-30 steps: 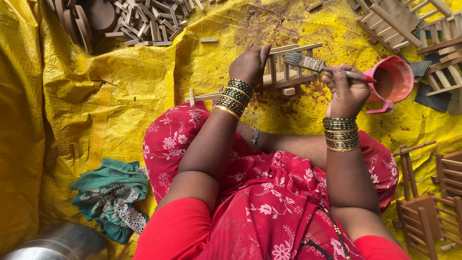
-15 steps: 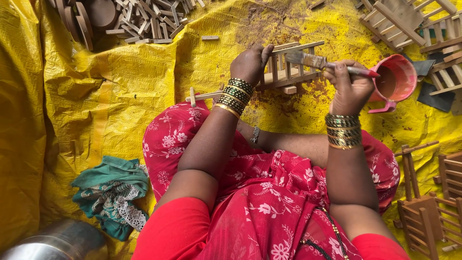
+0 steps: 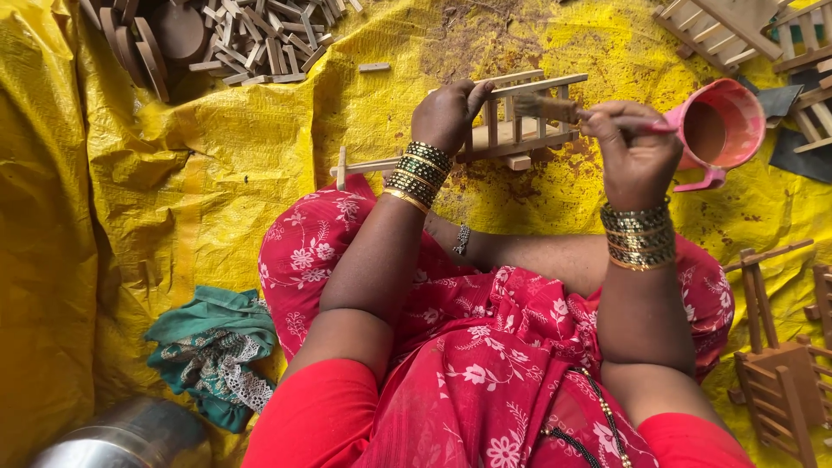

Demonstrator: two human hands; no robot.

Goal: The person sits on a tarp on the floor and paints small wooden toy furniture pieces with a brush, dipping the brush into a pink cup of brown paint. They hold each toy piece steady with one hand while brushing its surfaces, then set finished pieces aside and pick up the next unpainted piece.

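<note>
The left hand [image 3: 446, 113] is closed around the near side rail of a small unpainted wooden cart frame with upright slats and a long thin shaft [image 3: 511, 117], steadying it on the crumpled yellow plastic sheet [image 3: 217, 156] that covers the floor. The cart's shaft runs out to the left past the wrist and ends in a short crosspiece. The right hand [image 3: 637, 147] is curled shut on the pink handle of a flat paintbrush [image 3: 555, 108], whose dark bristles rest against the far side rail of the cart frame. Just beside this hand, to its right, a pink plastic mug [image 3: 719, 130] lies tilted toward the person, its inside coated brown. Both wrists carry stacks of green and gold bangles.

The sheet beneath the cart is stained with brown patches. At the top left sits a heap of short loose wooden sticks and round discs [image 3: 234, 35]. More slatted wooden frames [image 3: 737, 30] lie at the top right, and darker brown finished ones [image 3: 780, 364] stand at the lower right. A crumpled green cloth with a patterned edge [image 3: 217, 355] lies near the person's left knee, and the rim of a shiny steel vessel [image 3: 113, 438] shows at the bottom left corner. The person sits cross-legged in red floral clothing.
</note>
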